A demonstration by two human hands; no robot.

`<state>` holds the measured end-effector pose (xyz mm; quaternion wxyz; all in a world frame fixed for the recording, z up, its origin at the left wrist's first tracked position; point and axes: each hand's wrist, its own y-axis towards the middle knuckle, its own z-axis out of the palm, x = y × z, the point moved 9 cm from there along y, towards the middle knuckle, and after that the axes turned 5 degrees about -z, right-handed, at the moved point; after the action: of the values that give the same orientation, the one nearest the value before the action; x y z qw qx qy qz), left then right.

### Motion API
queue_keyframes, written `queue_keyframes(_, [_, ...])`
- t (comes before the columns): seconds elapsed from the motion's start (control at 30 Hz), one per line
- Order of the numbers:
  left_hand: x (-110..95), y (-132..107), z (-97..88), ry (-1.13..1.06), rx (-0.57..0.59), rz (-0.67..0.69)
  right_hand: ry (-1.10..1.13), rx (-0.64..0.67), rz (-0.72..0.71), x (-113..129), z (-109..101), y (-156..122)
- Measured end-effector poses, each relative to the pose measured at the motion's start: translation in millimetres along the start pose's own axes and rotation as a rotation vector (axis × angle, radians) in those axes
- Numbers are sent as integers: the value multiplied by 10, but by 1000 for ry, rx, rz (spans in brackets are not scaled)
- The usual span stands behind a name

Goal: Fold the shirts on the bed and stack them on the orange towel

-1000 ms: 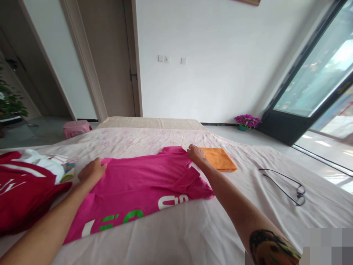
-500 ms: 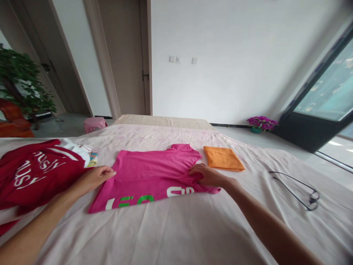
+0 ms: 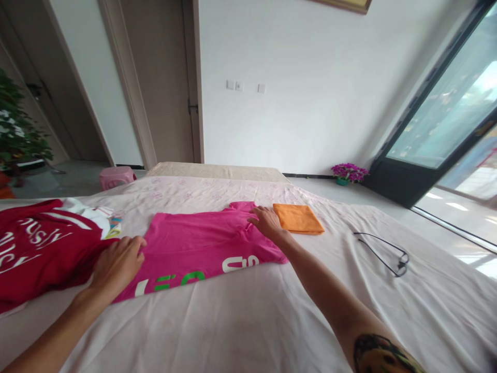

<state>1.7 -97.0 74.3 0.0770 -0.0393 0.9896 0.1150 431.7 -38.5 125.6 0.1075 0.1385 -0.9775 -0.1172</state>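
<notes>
Since the magenta T-shirt (image 3: 190,233) on the sheet (image 3: 240,321) looks light and limp, we judge it best pinched along its far edge (image 3: 190,214); our right hand (image 3: 267,223) is loosely spread, our left hand (image 3: 119,263) curled, grip unclear.

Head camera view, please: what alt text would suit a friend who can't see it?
A person's left hand is at the left edge of a pink shirt on a pale sheet, the right hand over its right part. A folded orange cloth and glasses lie to the right, a red garment to the left.
</notes>
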Motion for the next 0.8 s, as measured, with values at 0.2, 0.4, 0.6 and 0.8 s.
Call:
queue_keyframes(0.2, [-965, -296, -105, -163, 12, 367, 53, -30, 214, -303, -1, -313])
queue_keyframes(0.4, [-2331, -611, -12, -446, 83, 722, 46, -20, 47, -56, 73, -598])
queue_keyframes(0.6, [-3002, -547, 397, -286, 105, 751, -90, 162, -75, 69, 459, -766])
queue_keyframes(0.8, [-2777, -443, 701, -155, 182, 607, -24, 167, -16, -113, 465, -787])
